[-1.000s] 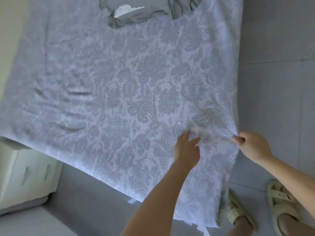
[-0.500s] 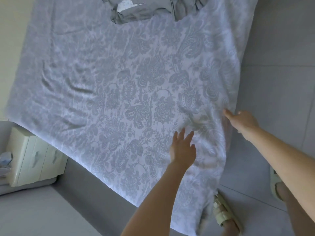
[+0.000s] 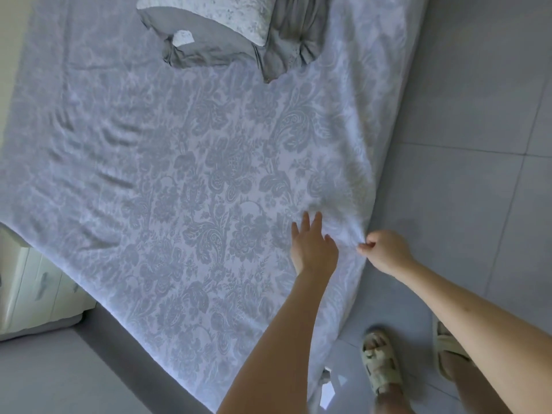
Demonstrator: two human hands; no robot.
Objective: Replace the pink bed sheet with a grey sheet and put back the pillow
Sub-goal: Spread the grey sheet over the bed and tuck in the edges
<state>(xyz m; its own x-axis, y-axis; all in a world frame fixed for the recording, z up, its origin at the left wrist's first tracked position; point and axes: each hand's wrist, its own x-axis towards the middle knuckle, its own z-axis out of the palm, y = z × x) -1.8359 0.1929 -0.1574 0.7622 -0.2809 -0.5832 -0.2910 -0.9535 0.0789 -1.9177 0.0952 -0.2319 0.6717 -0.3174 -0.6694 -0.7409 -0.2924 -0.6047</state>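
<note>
A pale sheet with a grey floral damask pattern (image 3: 191,174) covers the bed, with a few creases at its left. My left hand (image 3: 312,246) lies flat on it with straight fingers, close to the bed's right edge. My right hand (image 3: 385,249) pinches a fold of the sheet at that edge, and the cloth bunches toward it. At the head of the bed lies a grey pillow (image 3: 206,40) with a white patterned pillow (image 3: 236,13) on top of it, next to a crumpled grey cloth (image 3: 294,40).
Grey floor tiles (image 3: 466,115) run along the bed's right side, where my sandalled feet (image 3: 379,363) stand. A cream cabinet with drawers (image 3: 38,288) sits at the lower left beside the bed. A white tag (image 3: 327,392) hangs at the sheet's near corner.
The view shifted down the bed, so the pillows now show in full. My right hand went from reaching along the edge to pinching the sheet; my left hand stayed flat, slightly farther right.
</note>
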